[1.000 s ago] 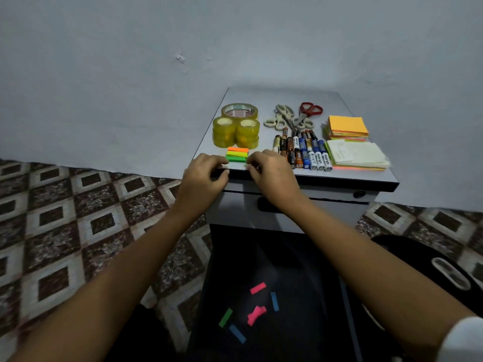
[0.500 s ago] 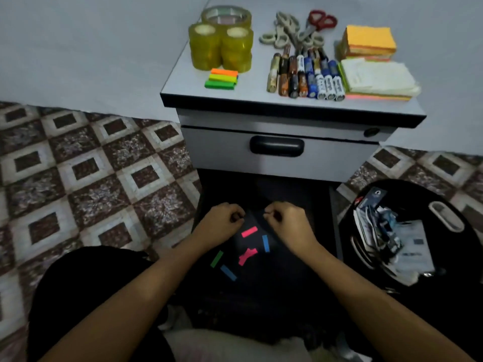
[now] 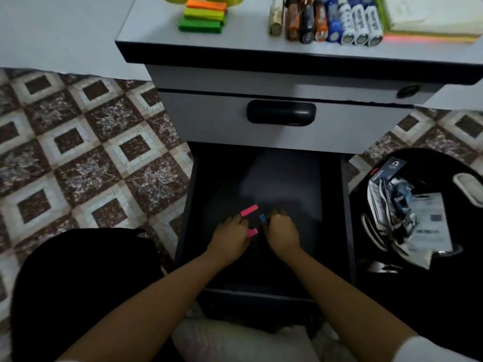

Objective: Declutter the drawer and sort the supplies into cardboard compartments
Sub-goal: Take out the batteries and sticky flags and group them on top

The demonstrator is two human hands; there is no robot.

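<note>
- Reaching into the drawer (image 3: 287, 184), my left hand (image 3: 230, 239) and right hand (image 3: 283, 231) have fingers curled; grip I cannot tell.
- Pink tab (image 3: 249, 210) lies at left fingertips, blue tab (image 3: 262, 218) at right fingertips.

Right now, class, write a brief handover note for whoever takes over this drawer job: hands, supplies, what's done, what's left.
Left hand at a pink paper strip in the open black drawer; grip unclear.
Right hand pinches a small blue paper strip.
A second pink strip lies between the hands.
Done: stacked sticky flags, row of batteries and notepads sit on the grey cabinet top.
Left: clear the strips, sort everything; no cardboard compartments in view.
</note>
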